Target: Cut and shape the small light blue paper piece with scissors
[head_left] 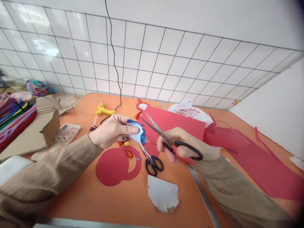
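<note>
Pinched between thumb and fingers of my left hand (pixel 116 129) is a blue and white paper piece (pixel 136 132) with a scalloped blue edge. My right hand (pixel 180 144) grips black-handled scissors (pixel 158 129), their blades apart and pointing up-left near the paper piece. Below, a second pair of scissors (pixel 153 163) lies on the orange table (pixel 123 205). A red disc (pixel 111 167) overlaps a red ring (pixel 135 171), with a small red-orange loop (pixel 129 154) by the ring. Nearer me rests a torn-edged white piece (pixel 163 193).
Large red sheets (pixel 187 125) and a white plastic bag (pixel 190 111) lie behind and right. A yellow glue gun (pixel 104 109) with a black cord stands near the tiled wall. Cardboard (pixel 45 129), a phone (pixel 67 133) and colourful pipe cleaners (pixel 16 120) are at left.
</note>
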`<state>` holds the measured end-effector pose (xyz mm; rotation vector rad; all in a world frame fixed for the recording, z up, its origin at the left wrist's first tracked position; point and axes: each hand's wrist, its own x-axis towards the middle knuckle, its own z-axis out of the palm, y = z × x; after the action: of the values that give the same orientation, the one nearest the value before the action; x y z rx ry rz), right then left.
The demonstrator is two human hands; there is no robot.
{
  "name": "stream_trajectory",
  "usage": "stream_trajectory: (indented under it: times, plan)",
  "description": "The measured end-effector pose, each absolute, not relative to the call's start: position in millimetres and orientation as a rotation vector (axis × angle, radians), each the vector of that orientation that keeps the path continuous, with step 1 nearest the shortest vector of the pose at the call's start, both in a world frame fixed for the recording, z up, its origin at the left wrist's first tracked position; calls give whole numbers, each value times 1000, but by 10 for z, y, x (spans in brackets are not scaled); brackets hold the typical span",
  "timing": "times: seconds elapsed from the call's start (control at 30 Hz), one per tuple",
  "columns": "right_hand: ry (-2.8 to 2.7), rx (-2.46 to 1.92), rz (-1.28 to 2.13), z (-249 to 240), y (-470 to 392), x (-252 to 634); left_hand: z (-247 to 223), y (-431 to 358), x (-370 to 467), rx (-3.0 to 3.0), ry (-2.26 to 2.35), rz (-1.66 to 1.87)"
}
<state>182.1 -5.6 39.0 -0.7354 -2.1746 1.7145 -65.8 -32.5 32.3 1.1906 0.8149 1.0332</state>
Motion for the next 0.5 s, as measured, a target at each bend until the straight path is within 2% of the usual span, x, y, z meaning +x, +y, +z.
stream_trajectory:
  times: [0.13,0.27,0.4,0.5]
  plan:
    - [-1886,-710,1367,339,-161,1740,276,-379,-575,1202,903,1235]
    - [-1905,-719,1073,262,-327,1606,201,-445,-478,1225,892,1378]
    - [-1975,-773,790,267,-415,1521,141,-490,-417,1237,861,1375]
    - [-1948,-803,751,270,-412,1490,115,-493,-403,1224,818,1315]
